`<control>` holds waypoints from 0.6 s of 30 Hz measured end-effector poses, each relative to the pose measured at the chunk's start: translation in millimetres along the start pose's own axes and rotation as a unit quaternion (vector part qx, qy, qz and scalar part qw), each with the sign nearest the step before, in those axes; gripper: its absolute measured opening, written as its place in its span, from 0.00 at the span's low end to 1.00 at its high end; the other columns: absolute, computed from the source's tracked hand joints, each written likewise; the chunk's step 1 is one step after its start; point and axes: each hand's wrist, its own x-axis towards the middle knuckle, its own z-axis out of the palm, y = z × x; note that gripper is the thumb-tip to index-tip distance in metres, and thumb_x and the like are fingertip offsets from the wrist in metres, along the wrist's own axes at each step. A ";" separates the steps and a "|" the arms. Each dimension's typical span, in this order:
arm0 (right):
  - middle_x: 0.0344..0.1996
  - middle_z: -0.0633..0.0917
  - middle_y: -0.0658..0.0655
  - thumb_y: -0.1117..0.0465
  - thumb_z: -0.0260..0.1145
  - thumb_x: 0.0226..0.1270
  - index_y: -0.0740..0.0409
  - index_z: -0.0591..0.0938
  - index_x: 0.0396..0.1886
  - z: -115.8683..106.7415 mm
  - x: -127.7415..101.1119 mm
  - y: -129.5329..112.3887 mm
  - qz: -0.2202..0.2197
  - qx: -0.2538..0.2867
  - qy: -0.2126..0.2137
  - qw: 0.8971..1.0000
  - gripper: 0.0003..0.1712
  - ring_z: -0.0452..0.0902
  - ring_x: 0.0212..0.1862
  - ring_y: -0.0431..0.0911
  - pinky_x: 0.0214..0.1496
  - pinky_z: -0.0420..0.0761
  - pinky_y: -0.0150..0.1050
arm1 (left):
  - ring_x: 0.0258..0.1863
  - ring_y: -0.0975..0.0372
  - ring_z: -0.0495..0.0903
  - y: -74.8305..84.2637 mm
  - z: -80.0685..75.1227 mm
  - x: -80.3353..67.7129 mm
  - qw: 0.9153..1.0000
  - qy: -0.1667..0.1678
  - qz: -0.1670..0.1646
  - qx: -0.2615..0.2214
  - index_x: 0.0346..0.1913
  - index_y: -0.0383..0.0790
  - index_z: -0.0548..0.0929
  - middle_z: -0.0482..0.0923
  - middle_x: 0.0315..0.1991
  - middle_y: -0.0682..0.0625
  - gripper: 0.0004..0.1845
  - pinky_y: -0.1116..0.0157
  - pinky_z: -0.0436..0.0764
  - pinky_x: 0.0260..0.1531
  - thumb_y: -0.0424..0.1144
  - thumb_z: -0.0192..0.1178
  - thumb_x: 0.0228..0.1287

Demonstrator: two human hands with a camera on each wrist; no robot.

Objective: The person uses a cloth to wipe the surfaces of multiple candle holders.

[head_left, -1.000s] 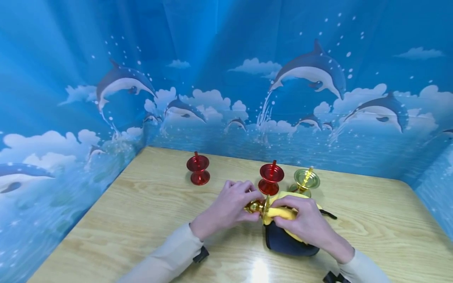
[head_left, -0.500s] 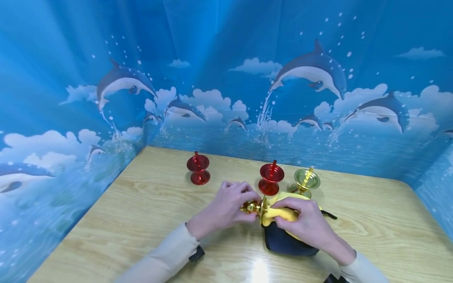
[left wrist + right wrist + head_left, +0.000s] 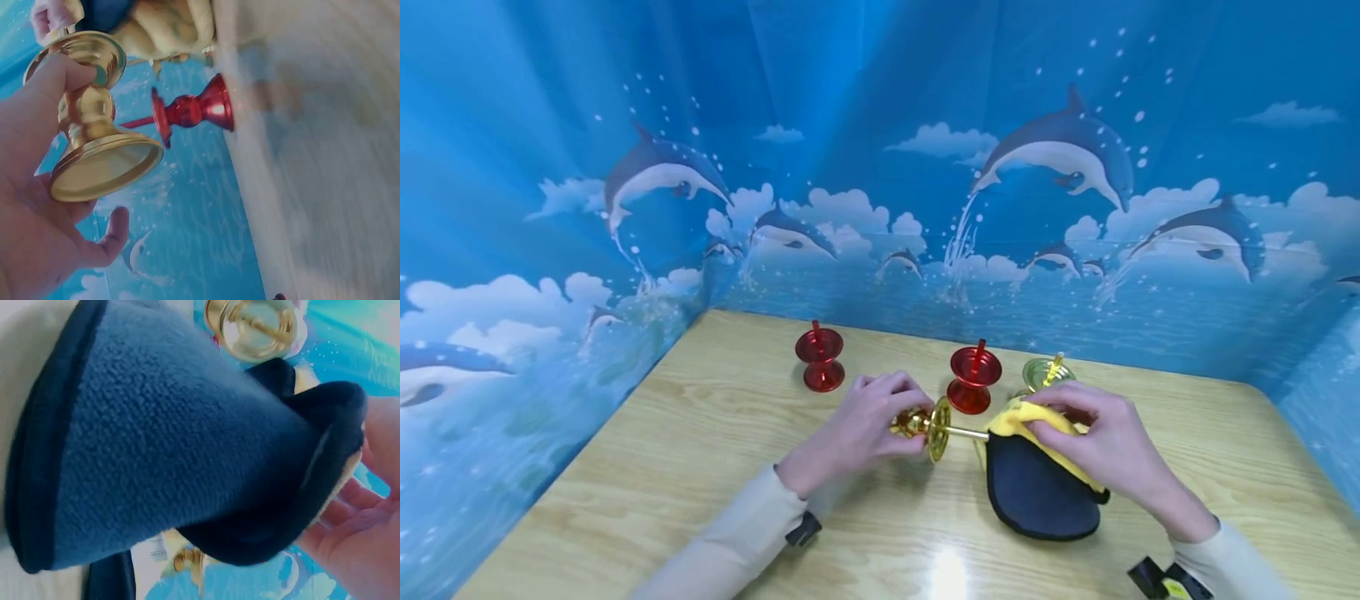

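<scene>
Since the earlier frame the cloth (image 3: 1045, 467) has been drawn rightward off the gold candlestick (image 3: 928, 427), baring its spike. The candlestick is gripped sideways above the table (image 3: 662, 467) by the left hand (image 3: 865, 425); the cloth is clutched by the right hand (image 3: 1101, 437).

Bright; table (image 3: 951, 575) glare, wrist cams blurry.

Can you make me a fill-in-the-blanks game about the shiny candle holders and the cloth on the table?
1. The left hand holds a shiny ____-coloured metal candle holder on its side.
2. The right hand grips a cloth that is yellow on one face and dark ____ on the other.
3. ____ red metal candle holders stand upright on the wooden table.

Missing words: gold; blue; two
</scene>
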 end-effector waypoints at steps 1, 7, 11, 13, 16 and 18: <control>0.39 0.89 0.50 0.71 0.77 0.56 0.49 0.90 0.43 -1.4 1.0 2.0 -0.014 -0.016 0.011 1.000 0.17 0.80 0.35 0.30 0.32 0.81 0.27 | 0.44 0.66 0.77 -1.3 -2.3 -0.2 1.000 0.001 0.000 -0.008 0.50 0.52 0.87 0.81 0.45 0.57 0.16 0.54 0.72 0.50 0.44 0.72 0.58; 0.38 0.86 0.45 0.74 0.79 0.50 0.47 0.89 0.41 1.4 3.8 11.0 -0.056 -0.047 0.026 0.997 0.21 0.76 0.33 0.31 0.30 0.78 0.26 | 0.42 0.68 0.77 -3.2 -10.3 0.8 0.999 -0.013 0.025 -0.043 0.49 0.51 0.87 0.81 0.45 0.57 0.16 0.59 0.72 0.48 0.42 0.72 0.56; 0.36 0.86 0.44 0.73 0.79 0.51 0.47 0.87 0.40 8.7 8.2 7.3 -0.063 -0.005 -0.006 0.998 0.20 0.79 0.33 0.31 0.31 0.83 0.29 | 0.43 0.69 0.77 3.2 -3.9 3.3 0.996 -0.053 0.053 -0.040 0.50 0.52 0.86 0.81 0.46 0.58 0.15 0.62 0.70 0.48 0.45 0.70 0.59; 0.35 0.87 0.45 0.72 0.80 0.51 0.47 0.86 0.39 12.1 10.7 3.4 -0.084 0.019 -0.023 0.996 0.20 0.81 0.34 0.32 0.32 0.84 0.30 | 0.44 0.70 0.77 6.8 0.6 4.0 0.995 -0.066 0.056 -0.041 0.50 0.54 0.86 0.80 0.46 0.59 0.15 0.62 0.69 0.47 0.46 0.69 0.60; 0.34 0.88 0.45 0.71 0.80 0.51 0.45 0.86 0.38 16.3 13.1 -2.8 -0.132 0.053 -0.051 0.989 0.20 0.82 0.34 0.33 0.33 0.83 0.29 | 0.43 0.71 0.76 10.9 6.4 5.0 0.995 -0.075 0.057 -0.041 0.51 0.55 0.86 0.80 0.46 0.60 0.15 0.64 0.67 0.46 0.46 0.69 0.60; 0.35 0.89 0.46 0.70 0.80 0.52 0.44 0.88 0.39 19.1 13.8 -6.7 -0.157 0.076 -0.071 0.982 0.19 0.82 0.35 0.33 0.33 0.82 0.29 | 0.42 0.71 0.76 12.9 8.8 6.0 0.994 -0.078 0.061 -0.038 0.51 0.56 0.86 0.79 0.45 0.60 0.15 0.65 0.66 0.45 0.47 0.69 0.60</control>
